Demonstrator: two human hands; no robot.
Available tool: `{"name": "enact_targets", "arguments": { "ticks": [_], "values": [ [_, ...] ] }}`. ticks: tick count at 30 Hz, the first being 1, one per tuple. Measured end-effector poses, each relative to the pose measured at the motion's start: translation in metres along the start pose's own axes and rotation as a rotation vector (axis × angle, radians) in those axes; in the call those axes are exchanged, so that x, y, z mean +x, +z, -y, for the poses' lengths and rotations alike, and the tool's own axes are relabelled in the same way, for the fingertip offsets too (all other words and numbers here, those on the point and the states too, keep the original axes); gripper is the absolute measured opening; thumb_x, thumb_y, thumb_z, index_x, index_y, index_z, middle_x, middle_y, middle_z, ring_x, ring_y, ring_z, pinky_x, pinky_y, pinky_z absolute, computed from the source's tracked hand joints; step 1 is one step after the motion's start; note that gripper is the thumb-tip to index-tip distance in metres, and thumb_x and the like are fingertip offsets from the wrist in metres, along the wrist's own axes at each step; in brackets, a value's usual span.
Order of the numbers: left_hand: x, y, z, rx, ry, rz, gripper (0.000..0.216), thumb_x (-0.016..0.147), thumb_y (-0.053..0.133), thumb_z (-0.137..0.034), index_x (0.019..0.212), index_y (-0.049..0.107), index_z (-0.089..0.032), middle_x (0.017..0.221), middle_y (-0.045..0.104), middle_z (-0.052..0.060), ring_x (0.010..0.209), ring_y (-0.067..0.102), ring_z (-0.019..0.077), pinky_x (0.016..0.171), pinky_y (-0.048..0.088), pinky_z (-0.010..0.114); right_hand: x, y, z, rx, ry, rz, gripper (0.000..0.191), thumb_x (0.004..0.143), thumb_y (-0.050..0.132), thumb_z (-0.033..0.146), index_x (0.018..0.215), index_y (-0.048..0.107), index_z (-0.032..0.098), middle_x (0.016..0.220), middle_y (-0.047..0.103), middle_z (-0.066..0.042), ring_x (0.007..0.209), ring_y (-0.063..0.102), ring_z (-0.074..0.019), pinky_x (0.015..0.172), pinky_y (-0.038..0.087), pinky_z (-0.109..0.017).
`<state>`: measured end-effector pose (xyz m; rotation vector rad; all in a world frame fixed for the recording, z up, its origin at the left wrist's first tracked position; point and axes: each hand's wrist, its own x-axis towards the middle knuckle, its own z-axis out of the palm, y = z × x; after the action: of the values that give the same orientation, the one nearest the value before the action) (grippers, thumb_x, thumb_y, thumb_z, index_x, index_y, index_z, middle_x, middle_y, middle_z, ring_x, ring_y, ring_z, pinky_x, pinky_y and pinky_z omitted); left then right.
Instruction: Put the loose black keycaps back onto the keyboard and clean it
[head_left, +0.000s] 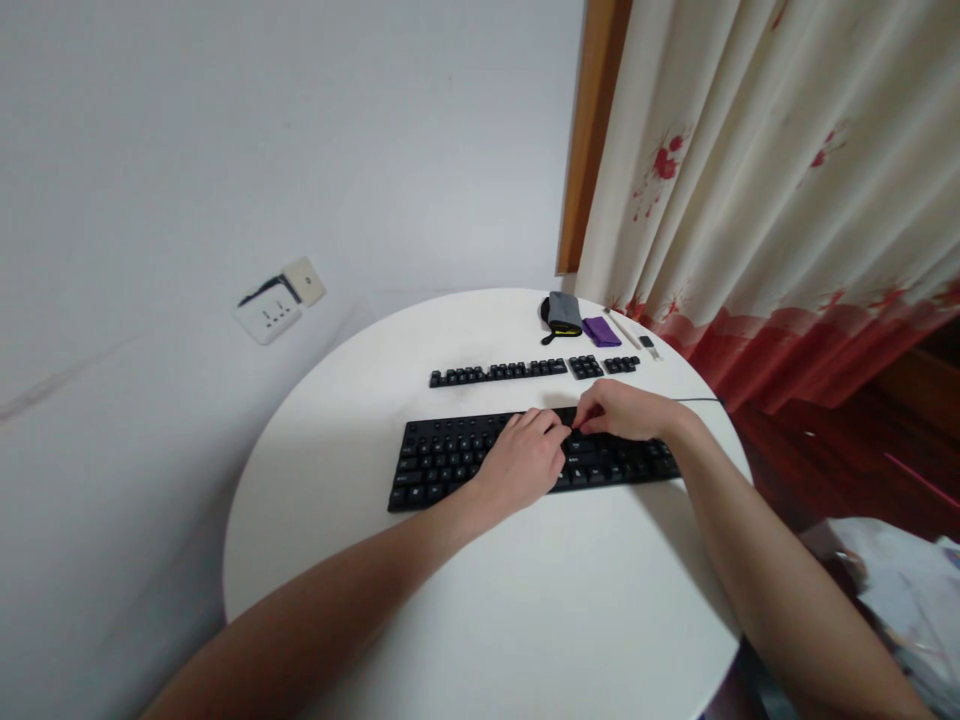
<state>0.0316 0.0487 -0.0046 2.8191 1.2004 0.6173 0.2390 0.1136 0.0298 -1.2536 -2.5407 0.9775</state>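
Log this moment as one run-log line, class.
left hand: resting on keyboard | right hand: pinch pose at keyboard, contents hidden | behind keyboard: black keycaps in three groups | farther back: purple cloth

A cream curtain (675, 200) with red flowers hangs beside a brown wooden frame (592, 140); the pale wall (360, 120) carries a white socket plate (268, 313) and a beige plate (304, 281). On the round white counter (322, 450), a folded grey cloth (565, 310) lies near a purple cloth (601, 331); the floor (810, 455) is dark red.
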Motion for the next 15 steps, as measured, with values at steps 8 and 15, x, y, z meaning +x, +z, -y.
{"name": "enact_targets", "arguments": {
  "ticks": [8, 15],
  "values": [
    [0.0006, -0.0043, -0.0028, -0.007, 0.014, 0.019, 0.024, 0.1, 0.044, -0.026, 0.119, 0.059, -0.022, 0.112, 0.06, 0.006, 0.107, 0.053, 0.0227, 0.093, 0.044, 0.04, 0.0025, -0.0015, -0.0045, -0.039, 0.058, -0.046, 0.011, 0.071, 0.067, 0.023, 0.079, 0.071, 0.017, 0.066, 0.064, 0.0, 0.061, 0.054, -0.0138, 0.057, 0.038, -0.026],
    [0.0, -0.0011, -0.0007, -0.046, 0.02, 0.011, 0.026, 0.101, 0.045, -0.03, 0.12, 0.062, -0.024, 0.112, 0.06, 0.006, 0.11, 0.051, 0.023, 0.094, 0.043, 0.04, 0.0007, -0.0037, -0.003, -0.102, 0.145, -0.062, 0.015, 0.071, 0.071, 0.028, 0.081, 0.069, 0.017, 0.066, 0.059, 0.001, 0.061, 0.049, -0.0137, 0.055, 0.034, -0.027]
  ]
}}
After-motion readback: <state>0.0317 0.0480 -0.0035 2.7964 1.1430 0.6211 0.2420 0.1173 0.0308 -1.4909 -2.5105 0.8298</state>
